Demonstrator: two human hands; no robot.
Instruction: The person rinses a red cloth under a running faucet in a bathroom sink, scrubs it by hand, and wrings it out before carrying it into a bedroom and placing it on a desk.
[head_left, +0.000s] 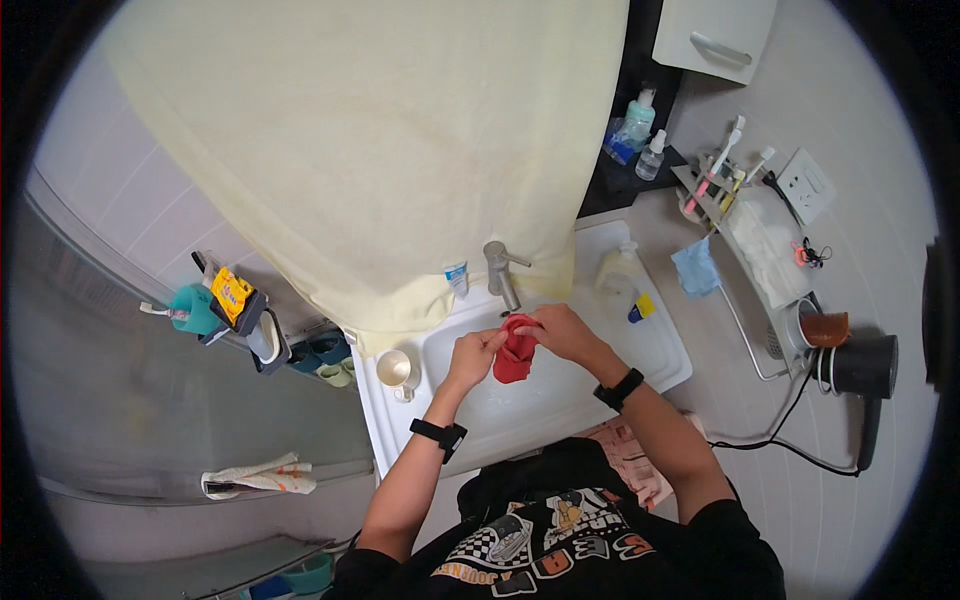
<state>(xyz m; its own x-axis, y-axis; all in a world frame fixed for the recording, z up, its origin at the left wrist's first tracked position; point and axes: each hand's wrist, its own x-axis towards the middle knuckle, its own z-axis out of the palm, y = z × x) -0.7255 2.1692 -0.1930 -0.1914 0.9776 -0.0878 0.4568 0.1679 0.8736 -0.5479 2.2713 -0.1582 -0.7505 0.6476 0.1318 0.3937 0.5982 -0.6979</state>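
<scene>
A piece of red cloth (513, 362) hangs over the basin of the white sink (470, 432), its lower end loose. Both hands pinch its upper part: my left hand (476, 356) on its left edge, my right hand (562, 333) at its top right. Folds hide what kind of cloth article it is. Just behind the hands stands a grey metal faucet (496, 265), its spout pointing toward the cloth. I cannot make out any water running from it.
A cream mug (394, 371) stands on the sink's left ledge, a small tube (457, 278) behind the basin. On the right ledge are a pump bottle (618, 268) and a blue-yellow packet (641, 307). A pale curtain (370, 130) hangs behind; a hair dryer (866, 368) hangs at right.
</scene>
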